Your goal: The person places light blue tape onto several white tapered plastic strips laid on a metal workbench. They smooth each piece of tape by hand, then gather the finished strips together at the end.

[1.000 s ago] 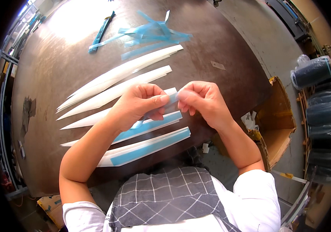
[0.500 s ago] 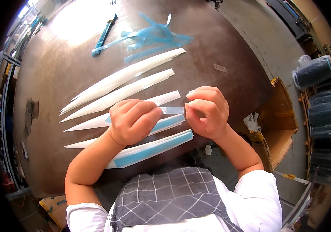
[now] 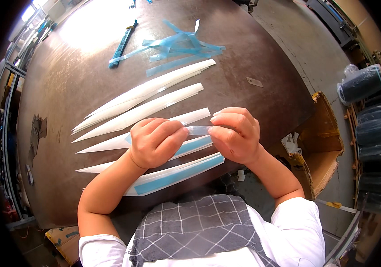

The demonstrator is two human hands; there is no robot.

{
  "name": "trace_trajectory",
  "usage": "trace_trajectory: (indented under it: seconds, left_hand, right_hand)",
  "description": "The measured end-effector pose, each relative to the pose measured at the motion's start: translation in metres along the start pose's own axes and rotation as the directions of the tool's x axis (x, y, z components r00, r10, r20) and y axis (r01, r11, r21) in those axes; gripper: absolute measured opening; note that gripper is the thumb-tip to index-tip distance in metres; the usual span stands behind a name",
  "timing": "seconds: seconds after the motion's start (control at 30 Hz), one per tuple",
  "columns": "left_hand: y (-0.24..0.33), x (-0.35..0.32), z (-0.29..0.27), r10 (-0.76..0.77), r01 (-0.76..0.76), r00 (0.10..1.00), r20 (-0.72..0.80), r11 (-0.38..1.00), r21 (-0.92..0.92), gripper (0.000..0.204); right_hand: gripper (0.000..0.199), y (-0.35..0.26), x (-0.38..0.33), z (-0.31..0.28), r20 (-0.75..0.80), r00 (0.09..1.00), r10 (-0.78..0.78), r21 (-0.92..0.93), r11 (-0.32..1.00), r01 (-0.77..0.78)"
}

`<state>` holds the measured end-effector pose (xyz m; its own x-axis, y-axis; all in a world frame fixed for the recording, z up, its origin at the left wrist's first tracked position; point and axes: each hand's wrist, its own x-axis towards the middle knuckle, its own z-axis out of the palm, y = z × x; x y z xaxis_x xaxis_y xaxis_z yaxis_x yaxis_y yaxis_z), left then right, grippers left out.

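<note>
While the left hand (image 3: 158,141) keeps its fingers clenched on one end of a translucent strip (image 3: 198,130), I see the right hand (image 3: 236,135) bring its curled fingertips to the other end. They touch the film there, but its thumb is not clear to me, so I cannot tell whether they clamp it. The strip stretches between both hands, above the surface (image 3: 279,104) and in front of the third white stack.

I make the strip out as thin, glossy and faintly bluish, straight-edged and narrow. Beneath and beyond it lie white tapered stacks (image 3: 139,115) of layered sheets, pointed at the left and blunt at the right. On the nearest stack I see a flat sky-blue band (image 3: 179,175), smooth and matt. Farther back, a loose tangle of blue film strips (image 3: 181,44) crosses itself beside a slim blue tool (image 3: 123,46), and the brown surface shows worn, cloudy patches.

Half a second ago I saw the right fingers bowed into an open ring; now that ring has closed from my view and the fingertips meet the strip. The white stacks keep their order on the surface.
</note>
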<state>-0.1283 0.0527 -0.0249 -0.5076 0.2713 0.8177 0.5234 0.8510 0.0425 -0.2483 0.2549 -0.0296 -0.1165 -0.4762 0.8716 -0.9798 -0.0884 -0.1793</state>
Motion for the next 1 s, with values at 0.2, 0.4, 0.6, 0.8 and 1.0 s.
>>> trace_trajectory:
  seconds: [0.2, 0.4, 0.6, 0.8, 1.0]
  left_hand:
    - [0.001, 0.001, -0.004, -0.034, 0.036, 0.998, 0.048, 0.999, -0.033, 0.018]
    - [0.005, 0.022, -0.006, -0.593, 0.705, 0.698, 0.403, 0.668, -0.238, 0.011]
    - [-0.022, 0.052, 0.003, -0.580, 0.994, -0.013, 0.814, 0.084, 0.075, 0.019]
    - [-0.029, 0.058, 0.014, -0.553, 0.985, -0.071, 0.830, 0.095, 0.147, 0.023]
    - [-0.031, 0.059, 0.020, -0.561, 0.983, -0.103, 0.821, 0.067, 0.169, 0.024]
  right_hand:
    - [0.025, 0.000, -0.002, 0.001, -0.004, 1.000, -0.011, -0.027, 1.000, 0.011]
    - [0.017, 0.015, 0.000, -0.010, 0.033, 0.936, 0.351, 0.055, 0.934, -0.352]
    - [0.009, 0.034, -0.003, -0.015, 0.291, 0.618, 0.730, 0.122, 0.613, -0.781]
    - [0.009, 0.036, -0.007, -0.015, 0.312, 0.632, 0.709, 0.116, 0.632, -0.766]
    - [0.008, 0.034, -0.009, -0.014, 0.311, 0.652, 0.691, 0.150, 0.642, -0.752]
